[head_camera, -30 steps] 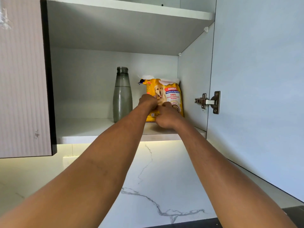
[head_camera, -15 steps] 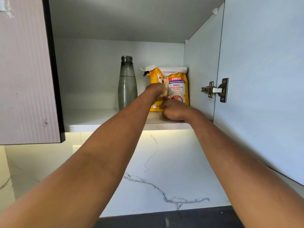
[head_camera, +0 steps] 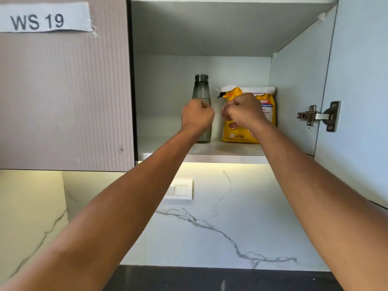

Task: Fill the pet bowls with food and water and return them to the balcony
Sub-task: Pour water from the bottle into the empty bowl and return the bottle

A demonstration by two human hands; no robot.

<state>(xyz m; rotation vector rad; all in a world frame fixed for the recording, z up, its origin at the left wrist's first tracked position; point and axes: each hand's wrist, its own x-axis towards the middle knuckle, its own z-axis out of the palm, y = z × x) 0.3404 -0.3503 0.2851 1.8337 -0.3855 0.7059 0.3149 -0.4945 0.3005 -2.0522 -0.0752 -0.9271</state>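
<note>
Head view, and we're looking up into an open wall cabinet (head_camera: 210,38) that fills the upper middle of the frame. Both arms reach up from the bottom corners. The left hand (head_camera: 197,116) is curled into a fist just left of centre, in front of the lower half of the grey bottle (head_camera: 201,89); whether it touches the bottle I can't tell, and nothing shows inside the fist. The right hand (head_camera: 244,111) is also curled, knuckles up, right in front of the yellow dog food bag (head_camera: 237,135), and it covers most of the print. Fingers tucked under there; whether they pinch the bag I can't tell.

That bag stands upright at the right end of the cabinet shelf (head_camera: 220,157), close to the right side wall, its white top edge folded over. "1.2 kg" reads near its bottom. The bottle stands upright just beside it on the left, mouth open, no cap visible.

Right of frame, the open cabinet door (head_camera: 361,80) with a metal hinge (head_camera: 319,116). Upper left, a closed ribbed door (head_camera: 63,101) carrying a paper label (head_camera: 42,17) reading "WS 19". Below the shelf, a lit marble backsplash (head_camera: 210,227) with a white switch plate (head_camera: 180,190) at centre.
</note>
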